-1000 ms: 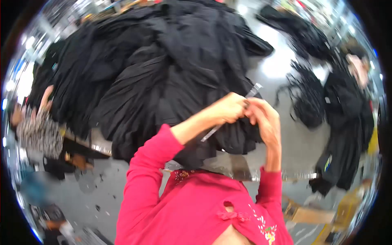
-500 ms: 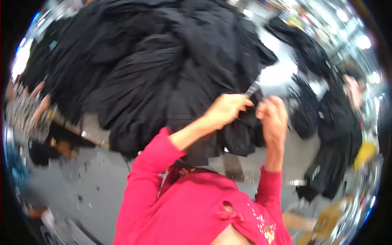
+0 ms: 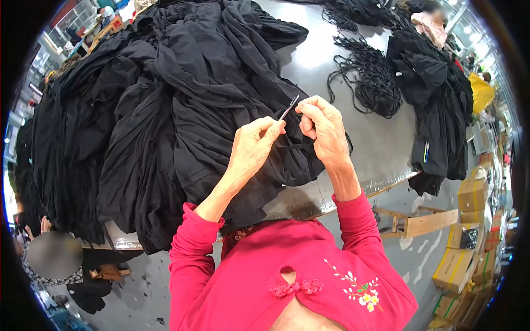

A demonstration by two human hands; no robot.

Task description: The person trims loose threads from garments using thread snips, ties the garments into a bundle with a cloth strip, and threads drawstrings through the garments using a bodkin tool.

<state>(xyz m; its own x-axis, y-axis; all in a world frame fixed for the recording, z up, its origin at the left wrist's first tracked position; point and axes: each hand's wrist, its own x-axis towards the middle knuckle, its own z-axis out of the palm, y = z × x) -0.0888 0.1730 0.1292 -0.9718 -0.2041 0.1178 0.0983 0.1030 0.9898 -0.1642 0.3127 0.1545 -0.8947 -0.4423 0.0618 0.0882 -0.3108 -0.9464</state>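
Note:
My left hand (image 3: 255, 144) is closed around a slim, tweezers-like metal tool (image 3: 289, 107), whose tip points up and to the right. Close to that tip, my right hand (image 3: 327, 129) has its thumb and fingers pinched together. A dark strand that looks like a black cord (image 3: 295, 146) runs from under the right hand towards the left; its end is hidden by the fingers. Both hands are above a large heap of black garments (image 3: 221, 110), whose gathered folds reach the near table edge.
Tangled black cords (image 3: 375, 83) lie on the metal table (image 3: 323, 55). Black garments (image 3: 436, 94) hang over its right edge. A wooden stool (image 3: 425, 223) and cardboard boxes (image 3: 455, 267) are at lower right. Another person (image 3: 429, 27) is at far right; one more (image 3: 52, 259) is at left.
The head view has shifted, showing more of the table's right side. My right hand has come nearer the tool's tip. My left hand still holds the tool.

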